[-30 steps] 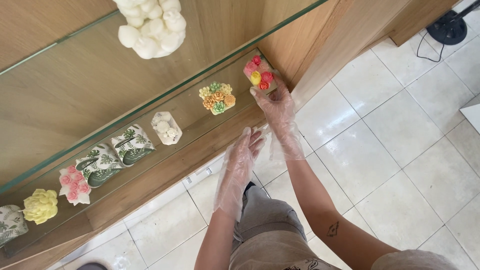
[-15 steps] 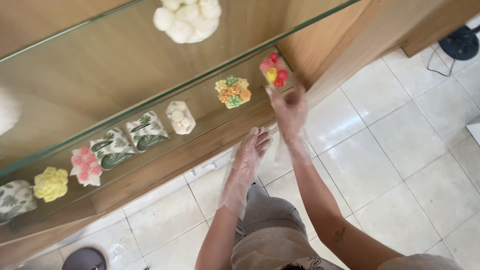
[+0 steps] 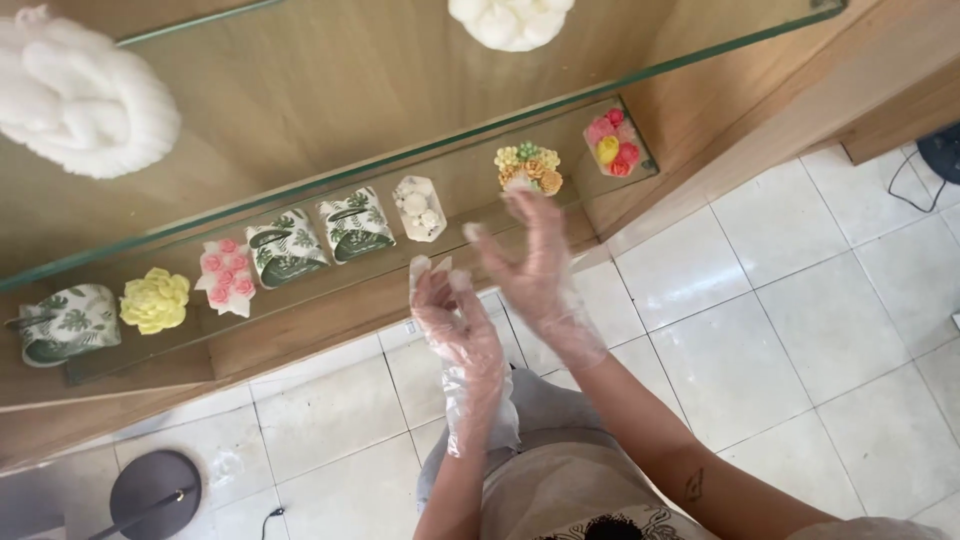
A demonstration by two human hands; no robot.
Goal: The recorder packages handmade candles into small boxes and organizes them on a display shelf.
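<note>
Both hands (image 3: 500, 290) empty; right hand (image 3: 540, 265) withdrawn from pink-yellow flower piece (image 3: 615, 142).

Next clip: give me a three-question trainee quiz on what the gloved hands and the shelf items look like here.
1. True or false: the right hand grips the flower-topped block in green, yellow and orange.
2. Multiple choice: what covers both hands? A clear plastic gloves; B wool mittens; C nothing.
3. Fill in: the block topped with red, pink and yellow flowers sits at the ____ end of the lower glass shelf.

Key: 1 false, the right hand is open in front of it and holds nothing, as is the left hand. 2 A. 3 right.
</note>
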